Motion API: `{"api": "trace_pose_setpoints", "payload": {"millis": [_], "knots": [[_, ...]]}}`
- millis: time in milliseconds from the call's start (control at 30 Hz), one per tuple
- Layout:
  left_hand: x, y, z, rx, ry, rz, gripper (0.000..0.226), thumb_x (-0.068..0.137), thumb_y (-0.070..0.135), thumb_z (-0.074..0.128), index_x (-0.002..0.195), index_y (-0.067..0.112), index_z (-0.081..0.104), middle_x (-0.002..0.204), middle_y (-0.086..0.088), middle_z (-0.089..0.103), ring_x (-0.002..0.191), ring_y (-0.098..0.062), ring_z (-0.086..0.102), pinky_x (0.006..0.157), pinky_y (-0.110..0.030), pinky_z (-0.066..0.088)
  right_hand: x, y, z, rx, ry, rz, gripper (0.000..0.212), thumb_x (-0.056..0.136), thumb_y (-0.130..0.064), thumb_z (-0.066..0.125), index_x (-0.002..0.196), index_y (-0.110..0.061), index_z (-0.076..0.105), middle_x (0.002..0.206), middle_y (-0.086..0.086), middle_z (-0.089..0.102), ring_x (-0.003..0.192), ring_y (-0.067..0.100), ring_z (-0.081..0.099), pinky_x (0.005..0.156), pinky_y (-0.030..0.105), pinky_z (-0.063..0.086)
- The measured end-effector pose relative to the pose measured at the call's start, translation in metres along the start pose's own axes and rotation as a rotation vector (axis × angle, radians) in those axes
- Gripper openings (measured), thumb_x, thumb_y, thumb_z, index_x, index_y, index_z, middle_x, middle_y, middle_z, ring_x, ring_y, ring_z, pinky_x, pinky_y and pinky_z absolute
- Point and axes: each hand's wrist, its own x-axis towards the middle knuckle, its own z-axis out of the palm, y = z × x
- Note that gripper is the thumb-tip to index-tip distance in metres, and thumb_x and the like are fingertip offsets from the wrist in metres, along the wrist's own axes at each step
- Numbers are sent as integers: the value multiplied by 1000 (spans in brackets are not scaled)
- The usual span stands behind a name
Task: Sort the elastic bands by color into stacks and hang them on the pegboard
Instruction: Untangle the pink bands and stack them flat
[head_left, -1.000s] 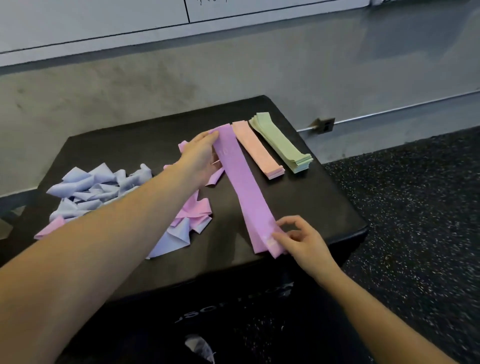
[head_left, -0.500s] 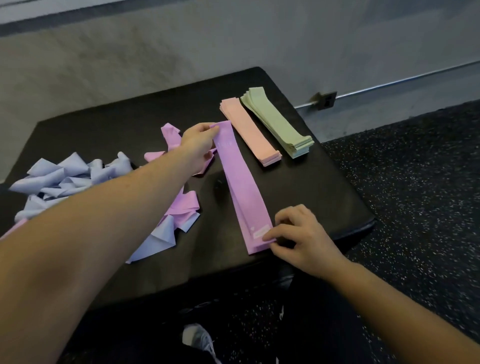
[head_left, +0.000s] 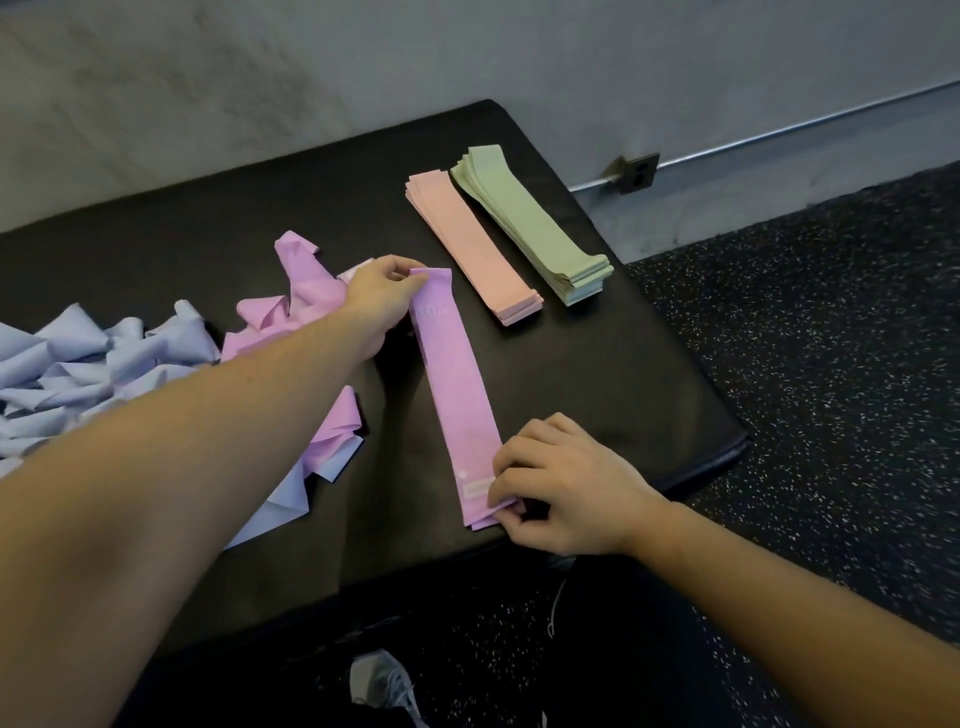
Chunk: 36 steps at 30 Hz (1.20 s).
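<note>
A flat purple band (head_left: 457, 395) lies stretched along the black padded bench (head_left: 613, 374). My left hand (head_left: 382, 299) pinches its far end, and my right hand (head_left: 561, 491) pinches its near end by the label. To the right lie a neat pink stack (head_left: 475, 247) and a neat green stack (head_left: 535, 226), side by side. Crumpled purple bands (head_left: 306, 291) sit behind my left hand, and a heap of loose pale blue bands (head_left: 88, 364) covers the bench's left part. No pegboard is in view.
A grey concrete wall (head_left: 260, 78) rises behind the bench, with a metal conduit and box (head_left: 636, 171) at the right. Speckled black rubber floor (head_left: 831, 364) surrounds the bench. A shoe (head_left: 384, 686) shows at the bottom edge.
The view has tilted down and moved nearer. Both hands keep their hold on the ends of the purple band, which has settled flat and straighter on the bench.
</note>
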Motion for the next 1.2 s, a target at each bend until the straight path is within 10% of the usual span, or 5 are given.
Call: {"api": "trace_pose_setpoints", "payload": {"millis": [533, 900, 1200], "knots": [[-17, -19, -22, -34, 135, 120, 16, 100, 18, 62, 115, 22, 62, 99, -1, 64, 76, -11, 61, 59, -21, 49, 1, 4, -3, 185, 49, 133, 19, 85, -41, 69, 95, -25, 72, 100, -13, 63, 95, 10, 57, 86, 28, 41], [-106, -102, -110, 531, 210, 680, 16, 87, 4, 67, 97, 15, 69, 104, -2, 67, 101, -18, 59, 92, -36, 47, 9, -2, -11, 438, 40, 408, 16, 89, -31, 66, 105, -30, 68, 98, -10, 66, 92, 12, 63, 85, 23, 51], [-135, -177, -150, 463, 191, 465, 38, 86, 33, 79, 120, 22, 64, 143, 3, 49, 123, -14, 51, 100, -35, 45, 69, -42, -2, 597, 164, 601, 24, 95, -7, 63, 105, -28, 67, 95, -3, 67, 77, 12, 60, 72, 20, 51]]}}
